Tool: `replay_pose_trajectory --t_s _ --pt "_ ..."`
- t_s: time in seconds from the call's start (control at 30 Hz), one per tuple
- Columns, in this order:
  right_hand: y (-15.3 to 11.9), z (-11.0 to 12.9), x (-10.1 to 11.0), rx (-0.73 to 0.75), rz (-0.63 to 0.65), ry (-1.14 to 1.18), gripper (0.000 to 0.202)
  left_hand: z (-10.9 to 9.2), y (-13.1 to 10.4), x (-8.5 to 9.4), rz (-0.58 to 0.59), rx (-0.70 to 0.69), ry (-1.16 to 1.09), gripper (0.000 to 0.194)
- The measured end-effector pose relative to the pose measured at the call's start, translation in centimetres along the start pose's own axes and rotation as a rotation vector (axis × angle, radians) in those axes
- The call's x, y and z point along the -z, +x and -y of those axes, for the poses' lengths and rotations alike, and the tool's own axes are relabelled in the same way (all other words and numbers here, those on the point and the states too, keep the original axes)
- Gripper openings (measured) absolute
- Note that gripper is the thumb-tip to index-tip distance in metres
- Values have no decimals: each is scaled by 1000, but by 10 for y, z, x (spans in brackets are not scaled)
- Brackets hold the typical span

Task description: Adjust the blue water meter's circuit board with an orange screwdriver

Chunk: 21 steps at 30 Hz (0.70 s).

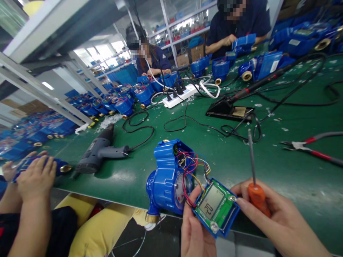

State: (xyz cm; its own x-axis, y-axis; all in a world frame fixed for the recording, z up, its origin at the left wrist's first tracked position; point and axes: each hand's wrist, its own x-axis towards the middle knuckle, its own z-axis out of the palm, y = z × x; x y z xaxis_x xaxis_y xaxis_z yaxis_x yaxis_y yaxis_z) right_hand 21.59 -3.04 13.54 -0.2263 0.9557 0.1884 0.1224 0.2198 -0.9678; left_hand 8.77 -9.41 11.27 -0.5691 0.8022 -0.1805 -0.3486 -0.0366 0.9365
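Both hands are closed in a firm grip: the left hand [197, 232] holds the display module [216, 207], a green circuit board with an LCD in a blue frame, at the bench edge, while the right hand [278, 221] wraps the orange-handled screwdriver [254, 178], shaft pointing up. Coloured wires [191, 167] run from the module into the blue water meter [167, 178], which stands open just beside it, so the cover is off and the module not yet seated. On the green bench [294, 171] lie a heat gun [99, 151], pliers [311, 148], a soldering iron stand [230, 110] and a power strip [179, 97]. Other workers sit about rows of blue meters.
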Motion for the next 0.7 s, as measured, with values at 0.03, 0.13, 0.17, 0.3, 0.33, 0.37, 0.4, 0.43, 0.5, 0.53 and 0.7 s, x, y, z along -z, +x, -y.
replay_pose_trajectory --t_s 0.03,0.13,0.17,0.3,0.33,0.37,0.4,0.43,0.5,0.53,0.7 --pt "0 0 0 0 -4 2 10 0 0 0 -12 -9 9 41" --pt "0 0 -1 -5 -5 8 12 -4 1 1 17 20 -43 38" --pt "0 0 -1 -9 -1 8 12 -6 2 2 51 51 -83 41" --pt "-1 -1 2 -11 4 2 10 -16 5 7 194 176 -166 66" --pt "-1 -2 3 -8 -3 2 10 -18 6 9 227 199 -160 71" --pt "-2 -2 3 -3 -13 5 9 -19 6 10 256 216 -151 73" --pt "-2 -3 4 1 -23 7 8 -19 6 11 277 230 -141 73" --pt "-1 -3 3 -2 -28 4 8 -18 6 12 286 241 -133 70" --pt "0 -4 2 -16 -34 -1 9 -16 5 11 282 254 -126 71" --pt "1 -4 1 -20 -36 0 10 -16 4 10 274 257 -122 78" --pt "-4 -4 6 -20 -63 -45 16 -21 2 -10 210 255 -126 89"
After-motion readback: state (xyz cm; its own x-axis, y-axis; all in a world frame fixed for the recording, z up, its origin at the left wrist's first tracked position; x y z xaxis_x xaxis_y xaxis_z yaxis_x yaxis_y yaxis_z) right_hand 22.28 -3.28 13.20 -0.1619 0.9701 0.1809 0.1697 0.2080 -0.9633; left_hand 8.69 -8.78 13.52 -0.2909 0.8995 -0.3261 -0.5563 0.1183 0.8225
